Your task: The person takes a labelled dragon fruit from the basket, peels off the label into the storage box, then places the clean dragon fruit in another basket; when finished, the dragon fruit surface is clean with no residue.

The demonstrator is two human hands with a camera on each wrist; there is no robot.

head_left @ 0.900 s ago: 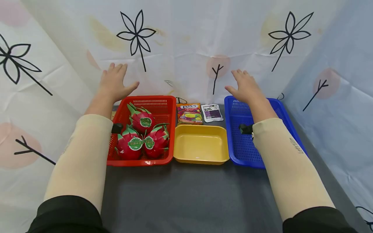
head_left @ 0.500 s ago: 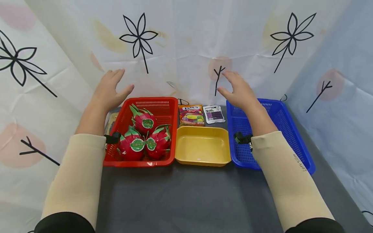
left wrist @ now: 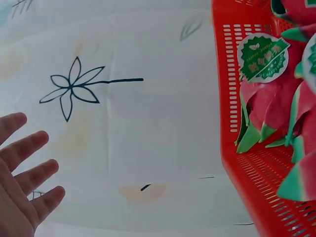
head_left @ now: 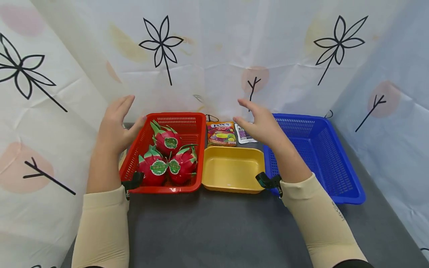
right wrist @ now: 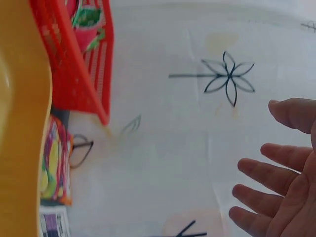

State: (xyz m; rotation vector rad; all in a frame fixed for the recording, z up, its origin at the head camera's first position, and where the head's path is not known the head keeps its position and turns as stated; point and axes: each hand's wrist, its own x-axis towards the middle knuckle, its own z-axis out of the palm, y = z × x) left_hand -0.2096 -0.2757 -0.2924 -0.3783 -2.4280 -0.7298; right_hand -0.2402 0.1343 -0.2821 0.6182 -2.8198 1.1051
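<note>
In the head view the left hand (head_left: pixel 115 128) is raised over the left edge of the red basket (head_left: pixel 171 190), fingers extended and thumb apart, holding nothing. Several dragon fruits (head_left: pixel 167 142) with green labels lie in that basket. The right hand (head_left: pixel 263 124), also empty with spread fingers, hovers by the near-left side of the blue basket (head_left: pixel 311 149), which shows no contents. Its forearm covers part of that basket. Both wrist views show relaxed, parted fingers: the left hand (left wrist: pixel 24 173) beside the red basket (left wrist: pixel 229 98), the right hand (right wrist: pixel 276 182) against the white cloth.
A yellow tray (head_left: pixel 233 169) stands between the baskets. Behind it lie a colourful candy packet (head_left: pixel 221 134) and a white-and-purple packet (head_left: pixel 244 134), partly behind the right hand. A patterned white cloth (head_left: pixel 214 44) hangs behind and at the sides of the grey table (head_left: pixel 207 227).
Both hands have come down and back toward the body. The right hand has also shifted left, now covering part of the white-and-purple packet. The baskets, fruits and tray keep their arrangement.
</note>
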